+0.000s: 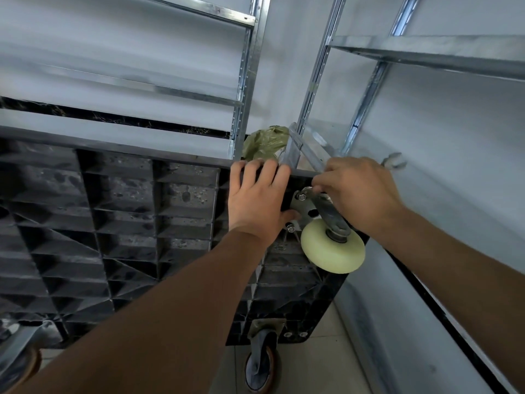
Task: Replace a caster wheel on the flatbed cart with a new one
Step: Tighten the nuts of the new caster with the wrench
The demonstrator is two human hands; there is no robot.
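The flatbed cart (119, 223) stands tipped on its side, ribbed black underside facing the camera. The cream caster wheel (333, 247) sits at the cart's upper corner, right of centre, its metal plate against the underside. The left hand (257, 199) lies flat, fingers straight, at the cart's top edge at 10 o'clock from the wheel. The right hand (359, 194), at 1 o'clock, grips a wrench (393, 162) on a plate bolt. Metal shelving (247, 89) crowds the top edge; open tiled floor (321, 359) lies at 6 o'clock.

Metal shelf posts (294, 146) and wall (454, 194) crowd the cream wheel (333, 248); open tiled floor (321, 359) below
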